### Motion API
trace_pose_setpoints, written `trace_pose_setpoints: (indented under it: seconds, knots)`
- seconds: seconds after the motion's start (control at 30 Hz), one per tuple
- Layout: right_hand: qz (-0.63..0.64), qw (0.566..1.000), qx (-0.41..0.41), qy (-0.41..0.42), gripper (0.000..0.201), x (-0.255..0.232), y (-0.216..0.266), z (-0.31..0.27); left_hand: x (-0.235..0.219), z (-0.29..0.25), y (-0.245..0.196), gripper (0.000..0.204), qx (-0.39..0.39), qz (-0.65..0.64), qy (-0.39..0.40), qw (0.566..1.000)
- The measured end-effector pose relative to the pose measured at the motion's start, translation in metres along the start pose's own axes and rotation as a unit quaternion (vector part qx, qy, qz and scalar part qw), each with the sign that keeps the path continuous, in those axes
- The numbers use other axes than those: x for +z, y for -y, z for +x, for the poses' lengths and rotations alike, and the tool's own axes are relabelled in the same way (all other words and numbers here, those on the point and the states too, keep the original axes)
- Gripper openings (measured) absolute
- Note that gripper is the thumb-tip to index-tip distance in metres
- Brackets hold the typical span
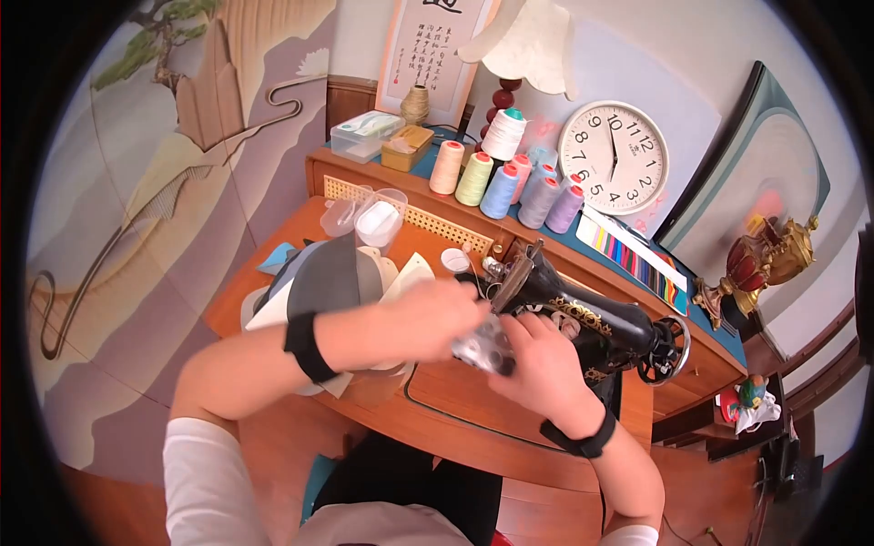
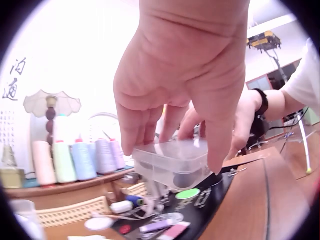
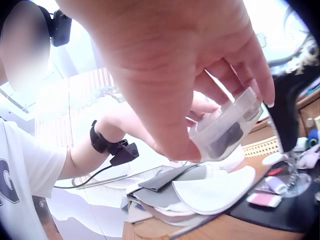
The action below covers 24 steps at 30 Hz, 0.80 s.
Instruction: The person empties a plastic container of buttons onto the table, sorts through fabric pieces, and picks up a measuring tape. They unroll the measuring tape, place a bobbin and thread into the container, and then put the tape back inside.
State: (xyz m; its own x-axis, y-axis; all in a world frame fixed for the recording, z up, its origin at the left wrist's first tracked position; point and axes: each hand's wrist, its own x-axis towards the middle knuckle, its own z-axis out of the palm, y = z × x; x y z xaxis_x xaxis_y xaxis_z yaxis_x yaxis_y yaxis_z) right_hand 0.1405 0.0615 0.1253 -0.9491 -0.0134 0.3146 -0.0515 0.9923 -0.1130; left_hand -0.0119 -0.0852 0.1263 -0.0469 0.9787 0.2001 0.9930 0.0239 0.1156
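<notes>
A small clear plastic box with dark round pieces inside is held up in front of the sewing machine. My left hand grips it from above; in the left wrist view the thumb and fingers clasp opposite sides of the box. On the other side my right hand pinches the same box between thumb and fingers. Under it, on the machine's black base, lie a green disc, a purple piece and a red-and-white block.
Cut grey and white fabric pieces are stacked at the left of the table. An open clear container sits behind them. Thread cones, a clock and a lamp line the raised back shelf.
</notes>
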Motion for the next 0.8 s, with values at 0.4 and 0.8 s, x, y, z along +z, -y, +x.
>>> trace_pose_setpoints:
  seconds: [0.4,0.8]
  knots:
    - [-0.15,0.983,0.081,0.067,0.051,0.077,0.001,0.18,0.002,0.019,0.159,0.052,-0.091,0.101,-0.009,0.991]
    - [0.046,0.975,0.199,0.087,0.061,0.135,-0.046,0.224,0.012,0.061,0.213,0.055,-0.123,0.097,0.121,0.98]
